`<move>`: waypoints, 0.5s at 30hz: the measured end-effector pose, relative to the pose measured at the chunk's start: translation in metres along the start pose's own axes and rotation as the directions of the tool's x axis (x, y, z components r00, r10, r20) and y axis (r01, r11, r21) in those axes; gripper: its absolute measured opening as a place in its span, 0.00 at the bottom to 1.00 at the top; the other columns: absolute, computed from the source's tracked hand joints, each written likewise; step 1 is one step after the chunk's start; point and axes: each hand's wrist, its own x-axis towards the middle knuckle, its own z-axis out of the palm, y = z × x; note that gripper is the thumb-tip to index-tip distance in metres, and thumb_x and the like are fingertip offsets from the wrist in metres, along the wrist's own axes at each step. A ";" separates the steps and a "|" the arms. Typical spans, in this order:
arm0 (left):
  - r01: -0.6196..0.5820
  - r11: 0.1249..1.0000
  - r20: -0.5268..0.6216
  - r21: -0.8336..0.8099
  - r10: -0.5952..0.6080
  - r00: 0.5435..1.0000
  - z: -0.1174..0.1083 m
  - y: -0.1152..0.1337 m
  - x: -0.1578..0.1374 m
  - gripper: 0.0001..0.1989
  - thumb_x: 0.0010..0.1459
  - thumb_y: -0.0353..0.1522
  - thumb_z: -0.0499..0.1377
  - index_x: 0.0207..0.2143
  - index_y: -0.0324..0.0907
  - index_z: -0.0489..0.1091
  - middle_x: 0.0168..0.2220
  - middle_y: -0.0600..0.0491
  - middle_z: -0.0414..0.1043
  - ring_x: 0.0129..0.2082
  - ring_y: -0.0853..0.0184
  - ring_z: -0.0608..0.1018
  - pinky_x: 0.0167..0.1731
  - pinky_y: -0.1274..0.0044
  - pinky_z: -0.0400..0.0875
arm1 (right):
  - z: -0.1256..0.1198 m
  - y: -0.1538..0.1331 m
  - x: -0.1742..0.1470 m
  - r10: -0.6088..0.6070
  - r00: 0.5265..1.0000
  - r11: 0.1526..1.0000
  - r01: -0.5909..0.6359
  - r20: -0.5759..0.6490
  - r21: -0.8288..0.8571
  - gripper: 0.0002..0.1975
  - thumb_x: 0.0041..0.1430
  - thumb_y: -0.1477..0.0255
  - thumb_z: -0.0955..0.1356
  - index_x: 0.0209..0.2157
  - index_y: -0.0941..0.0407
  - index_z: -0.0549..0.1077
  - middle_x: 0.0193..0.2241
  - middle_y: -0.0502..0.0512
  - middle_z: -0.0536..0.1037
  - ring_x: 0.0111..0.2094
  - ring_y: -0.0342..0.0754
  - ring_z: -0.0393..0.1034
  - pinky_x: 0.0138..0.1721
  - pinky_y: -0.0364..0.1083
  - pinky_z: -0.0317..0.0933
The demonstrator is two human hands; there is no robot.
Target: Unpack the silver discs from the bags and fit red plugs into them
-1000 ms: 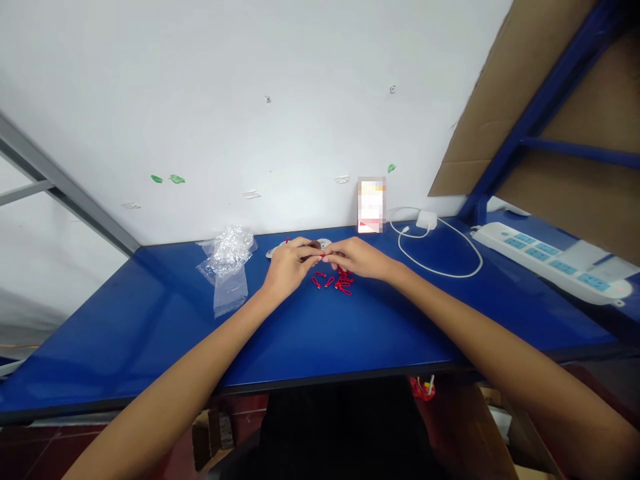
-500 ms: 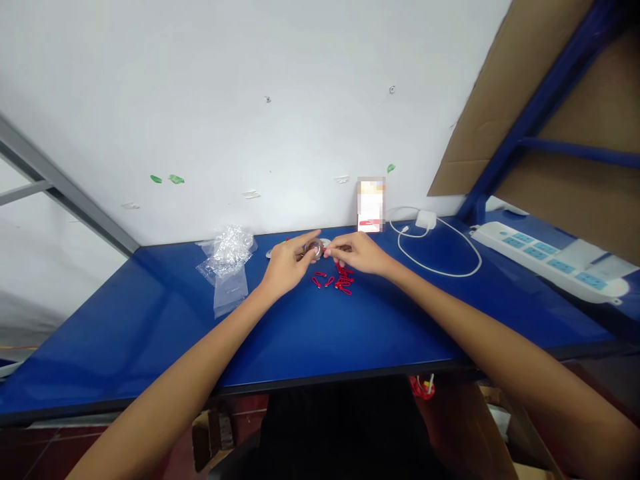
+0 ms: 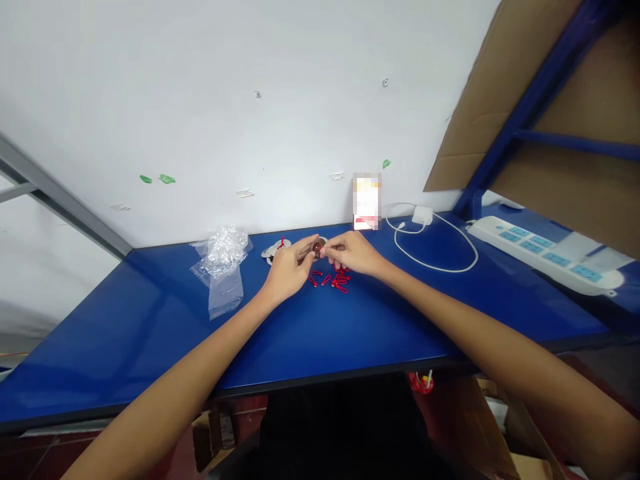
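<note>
My left hand (image 3: 291,268) grips a small round brown disc (image 3: 316,249) by its edge, above the blue table. At the disc's right side, my right hand (image 3: 354,253) pinches a red cord loop (image 3: 321,251) between thumb and fingertips; most of the loop is hidden by the fingers. Below the right hand lies a pile of red cord loops (image 3: 341,283) with small metal ends. A few single loops (image 3: 326,280) lie to the left of that pile. Behind my left hand are several flat, round, silvery discs (image 3: 269,253), one with a red cord on it.
Crumpled clear plastic bags (image 3: 227,257) lie on the left of the blue table (image 3: 320,340). A lit phone-like screen (image 3: 367,203), blurred out, leans on the wall. A white charger and cable (image 3: 423,215) and a power strip (image 3: 547,253) lie to the right.
My hands have turned the disc so its brown face shows more, and the right fingertips have come closer onto it. More silvery discs show behind my left hand. The view has shifted slightly.
</note>
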 end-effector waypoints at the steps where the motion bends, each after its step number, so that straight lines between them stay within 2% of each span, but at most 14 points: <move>1: -0.005 1.000 0.003 0.005 0.005 1.000 0.000 0.000 0.000 0.24 0.70 0.30 0.61 0.66 0.41 0.75 0.63 0.45 0.79 0.57 0.54 0.85 0.64 0.59 0.79 | 0.000 0.000 0.000 -0.001 1.000 1.000 0.001 -0.003 0.000 0.12 0.65 0.70 0.69 0.31 0.57 0.83 0.22 0.52 0.81 0.20 0.44 0.73 0.28 0.45 0.66; 8: -0.068 0.991 0.055 0.117 0.062 0.997 -0.001 0.001 -0.001 0.25 0.70 0.32 0.59 0.67 0.43 0.74 0.64 0.48 0.79 0.60 0.55 0.84 0.66 0.61 0.77 | 0.001 0.002 -0.001 -0.022 1.000 0.999 0.023 0.006 -0.034 0.13 0.66 0.69 0.68 0.29 0.56 0.81 0.20 0.51 0.79 0.20 0.43 0.72 0.29 0.44 0.65; 11: -0.095 0.971 0.068 0.217 0.082 0.994 -0.003 0.004 -0.002 0.25 0.71 0.30 0.57 0.67 0.46 0.75 0.62 0.50 0.81 0.56 0.56 0.86 0.61 0.63 0.80 | 0.002 0.004 -0.001 -0.030 1.000 0.999 0.030 0.000 -0.033 0.12 0.65 0.69 0.68 0.29 0.56 0.81 0.20 0.50 0.79 0.20 0.43 0.72 0.29 0.44 0.65; 15: -0.114 0.953 0.086 0.281 0.093 0.992 -0.005 0.004 -0.002 0.27 0.70 0.27 0.53 0.67 0.48 0.76 0.53 0.52 0.86 0.48 0.58 0.88 0.56 0.62 0.83 | 0.003 0.003 -0.001 -0.018 1.000 1.000 0.018 -0.008 -0.013 0.13 0.65 0.69 0.68 0.27 0.56 0.78 0.19 0.50 0.78 0.19 0.44 0.73 0.28 0.44 0.66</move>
